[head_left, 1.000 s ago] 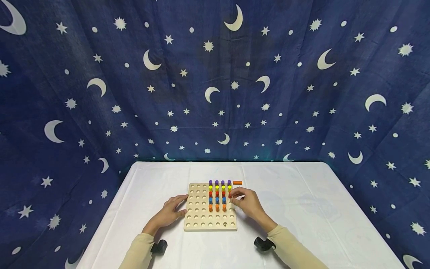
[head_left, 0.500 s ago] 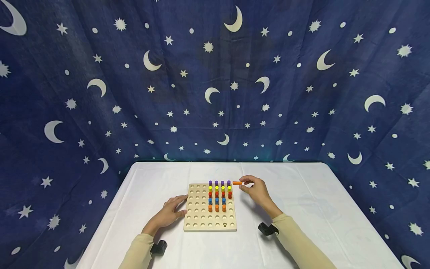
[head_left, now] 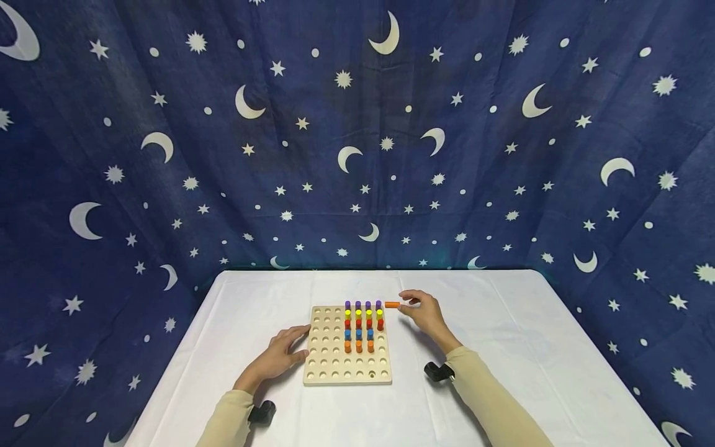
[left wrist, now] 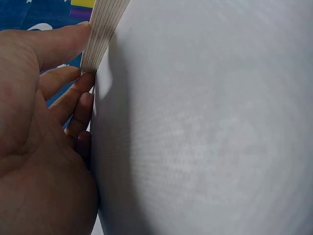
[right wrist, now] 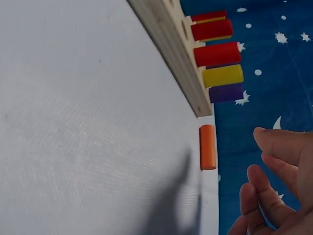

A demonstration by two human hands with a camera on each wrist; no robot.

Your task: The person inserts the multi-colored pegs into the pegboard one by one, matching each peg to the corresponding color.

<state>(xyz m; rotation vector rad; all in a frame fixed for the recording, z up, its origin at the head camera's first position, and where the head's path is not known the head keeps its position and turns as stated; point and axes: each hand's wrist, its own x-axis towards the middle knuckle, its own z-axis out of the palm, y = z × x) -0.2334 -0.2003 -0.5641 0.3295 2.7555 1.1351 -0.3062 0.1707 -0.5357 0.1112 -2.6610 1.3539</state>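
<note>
A wooden pegboard (head_left: 326,352) lies on the table with rows of round pegs standing in its right part: purple, yellow, red, blue and orange. My left hand (head_left: 277,355) rests at the board's left side, thumb and fingertips touching its edge in the left wrist view. Beyond the board's far right corner, a loose orange peg (right wrist: 208,147) lies on its side on the tabletop. Beside it is my right hand (head_left: 427,314), fingers loosely bent and apart. A gap shows between that hand and the peg in the right wrist view, and nothing is held.
A white cloth covers the table (head_left: 480,347). Behind it hangs a dark blue curtain (head_left: 313,205) with moons and stars. In the board's right column, the last standing peg toward me is a red peg (head_left: 380,325); nearer holes there are bare.
My right hand has left the red peg at the board's right edge and moved away and rightward to the loose orange peg. The left hand stays at the board's edge.
</note>
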